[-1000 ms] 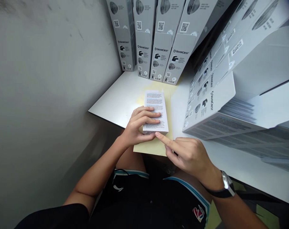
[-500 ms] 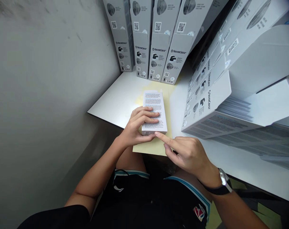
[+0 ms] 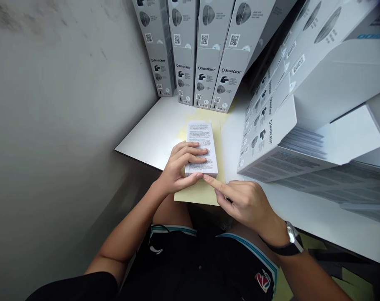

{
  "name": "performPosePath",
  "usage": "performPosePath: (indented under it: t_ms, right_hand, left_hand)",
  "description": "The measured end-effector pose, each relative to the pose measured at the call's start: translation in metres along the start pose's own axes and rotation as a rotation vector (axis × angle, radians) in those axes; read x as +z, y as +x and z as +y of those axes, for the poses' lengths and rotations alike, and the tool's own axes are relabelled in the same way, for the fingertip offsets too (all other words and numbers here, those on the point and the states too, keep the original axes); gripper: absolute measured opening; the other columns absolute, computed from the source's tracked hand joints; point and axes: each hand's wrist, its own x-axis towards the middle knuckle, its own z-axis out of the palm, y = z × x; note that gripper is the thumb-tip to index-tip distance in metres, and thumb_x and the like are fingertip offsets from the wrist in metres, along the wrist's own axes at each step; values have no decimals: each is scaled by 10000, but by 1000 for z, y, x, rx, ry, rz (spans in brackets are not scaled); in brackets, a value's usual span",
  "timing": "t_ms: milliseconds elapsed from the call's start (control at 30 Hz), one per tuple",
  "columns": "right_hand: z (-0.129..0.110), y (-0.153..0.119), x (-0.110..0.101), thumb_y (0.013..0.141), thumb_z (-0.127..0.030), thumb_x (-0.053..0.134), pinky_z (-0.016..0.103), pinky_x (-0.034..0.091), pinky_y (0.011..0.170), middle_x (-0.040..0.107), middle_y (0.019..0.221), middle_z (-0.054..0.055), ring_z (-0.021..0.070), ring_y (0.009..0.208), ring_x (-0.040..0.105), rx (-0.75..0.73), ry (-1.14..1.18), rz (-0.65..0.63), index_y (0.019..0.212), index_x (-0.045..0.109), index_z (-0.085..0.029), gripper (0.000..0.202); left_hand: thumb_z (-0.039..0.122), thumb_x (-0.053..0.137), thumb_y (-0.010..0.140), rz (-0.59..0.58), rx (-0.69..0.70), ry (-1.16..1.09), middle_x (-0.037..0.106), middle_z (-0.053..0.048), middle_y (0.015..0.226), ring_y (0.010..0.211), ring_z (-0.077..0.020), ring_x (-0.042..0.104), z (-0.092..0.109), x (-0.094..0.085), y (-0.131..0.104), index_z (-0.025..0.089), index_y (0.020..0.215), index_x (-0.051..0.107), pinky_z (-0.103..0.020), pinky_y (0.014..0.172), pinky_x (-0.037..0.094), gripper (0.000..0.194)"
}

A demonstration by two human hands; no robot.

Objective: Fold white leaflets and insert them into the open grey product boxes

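A small white box point(image 3: 202, 136) with rows of printed text lies on a yellow sheet point(image 3: 196, 194) on the white table. My left hand point(image 3: 180, 167) grips it from the left: three fingers spread over its top, the thumb along its near end. From the right, my right hand point(image 3: 243, 200) stretches its index finger to the box's near end, the tip close to my left thumb. The other fingers of that hand curl under, and no object shows in them. Most of the box's near face is hidden behind the thumb and fingertip.
Several tall grey SilverCrest cartons point(image 3: 205, 79) stand in a row at the back. To the right is an open carton point(image 3: 286, 150) with stacked papers point(image 3: 305, 144) inside. A plain wall point(image 3: 58, 125) rises on the left. Yellow sheets point(image 3: 355, 282) lie below the table.
My left thumb has come up slightly onto the near edge of the box, covering more of it. The view has tilted a little; both hands stay in nearly the same place.
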Motion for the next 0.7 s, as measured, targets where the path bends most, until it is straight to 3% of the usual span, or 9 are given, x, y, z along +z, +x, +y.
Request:
performPosePath:
  t_ms: [267, 700]
  right_hand:
    - [-4, 2, -1, 925, -35, 536, 285, 317, 542, 546, 586, -60, 92, 510, 423, 8, 98, 61, 1341, 633, -94, 431]
    - [-2, -2, 2, 918, -40, 549, 295, 314, 549, 478, 534, -68, 110, 494, 393, -9, -78, 82, 1338, 658, -121, 441]
  left_hand:
    - [372, 708, 885, 10, -9, 0, 702, -112, 1210, 1269, -290, 567, 2, 1, 0, 203, 1125, 648, -538, 1091, 438, 299]
    - [399, 642, 922, -6, -27, 13, 694, -114, 1235, 1289, -296, 554, 3, 0, -1, 199, 1130, 639, -546, 1100, 426, 289]
